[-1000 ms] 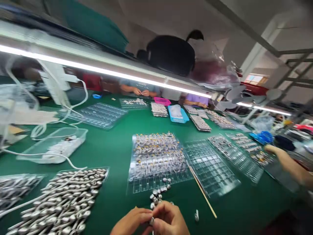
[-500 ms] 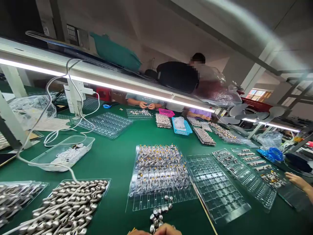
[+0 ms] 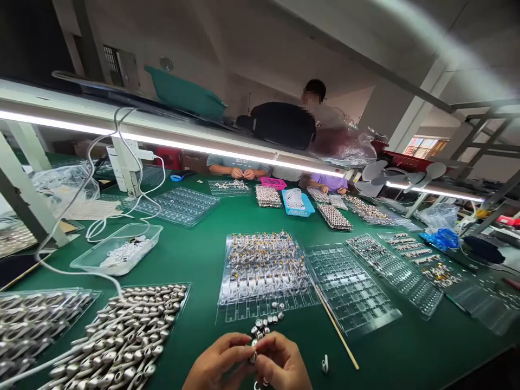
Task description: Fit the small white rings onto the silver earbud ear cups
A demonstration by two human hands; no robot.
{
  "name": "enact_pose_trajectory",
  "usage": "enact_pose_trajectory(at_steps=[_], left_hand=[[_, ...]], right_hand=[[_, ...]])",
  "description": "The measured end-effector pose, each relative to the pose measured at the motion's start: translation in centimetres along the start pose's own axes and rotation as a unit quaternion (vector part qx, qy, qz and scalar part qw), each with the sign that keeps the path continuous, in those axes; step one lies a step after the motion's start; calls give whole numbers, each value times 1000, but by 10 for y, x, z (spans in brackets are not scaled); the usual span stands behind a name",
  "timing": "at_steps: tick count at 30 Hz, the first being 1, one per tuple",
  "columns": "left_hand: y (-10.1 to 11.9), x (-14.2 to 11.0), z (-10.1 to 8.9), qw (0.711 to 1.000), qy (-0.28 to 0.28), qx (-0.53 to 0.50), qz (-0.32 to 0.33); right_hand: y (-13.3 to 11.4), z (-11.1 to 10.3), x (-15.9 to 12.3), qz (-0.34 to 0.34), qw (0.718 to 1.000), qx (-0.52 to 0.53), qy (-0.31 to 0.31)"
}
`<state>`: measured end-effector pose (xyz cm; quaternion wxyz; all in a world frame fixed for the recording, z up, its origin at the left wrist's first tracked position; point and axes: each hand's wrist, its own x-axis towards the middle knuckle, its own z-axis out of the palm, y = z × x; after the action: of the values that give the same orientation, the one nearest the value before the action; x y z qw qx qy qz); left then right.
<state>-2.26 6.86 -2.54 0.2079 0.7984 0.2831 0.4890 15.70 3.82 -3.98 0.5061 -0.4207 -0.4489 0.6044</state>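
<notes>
My left hand [image 3: 222, 360] and my right hand [image 3: 281, 362] meet at the bottom middle, their fingertips pinched together around a small earbud part [image 3: 253, 356]. The fingers cover most of that part. Just beyond them on the green table lie several loose earbud heads [image 3: 266, 322], white with dark openings. Past these is a clear plastic tray [image 3: 231, 313] filled with rows of small white and silver parts [image 3: 264, 260] with yellow bits. A single earbud with a stem [image 3: 325, 364] rests on the table to the right of my right hand.
At lower left, a tray of earbud shells [image 3: 134, 319] stands beside a clear tub [image 3: 83, 260] of white pieces. A thin wooden stick [image 3: 341, 342] lies along another clear tray [image 3: 365, 319]. Cables [image 3: 60, 273] cross the left side. Co-workers' hands [image 3: 242, 173] show across the table.
My hands have come further up into view, still pinched together. The whole view has shifted slightly. A co-worker's hand at the right edge is out of view now.
</notes>
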Motion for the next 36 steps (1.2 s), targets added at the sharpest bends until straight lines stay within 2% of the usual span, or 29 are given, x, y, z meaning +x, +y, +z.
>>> enact_pose_trajectory(at_steps=[3, 6, 12, 18, 23, 28, 31, 36], left_hand=[[16, 2, -6, 1000, -15, 18, 15], [33, -4, -13, 1000, -8, 23, 17], [50, -25, -11, 995, -19, -92, -22], [54, -39, 1, 981, -8, -170, -93], [50, -43, 2, 975, -24, -190, -117], [49, -44, 4, 977, -13, -178, -119], [51, -41, 5, 982, -4, -162, -101], [52, -34, 4, 990, -3, -124, -65]], right_hand=[[-10, 7, -16, -37, 999, -1, 19], [-18, 17, -39, -42, 998, -4, 36], [-21, 28, -70, -15, 998, -19, 55], [-11, 26, -82, 7, 996, -36, 80], [-2, 21, -88, -22, 991, -104, 84], [4, 20, -91, -40, 984, -135, 108], [6, 21, -90, -31, 987, -110, 115], [12, 24, -86, 10, 991, -3, 130]])
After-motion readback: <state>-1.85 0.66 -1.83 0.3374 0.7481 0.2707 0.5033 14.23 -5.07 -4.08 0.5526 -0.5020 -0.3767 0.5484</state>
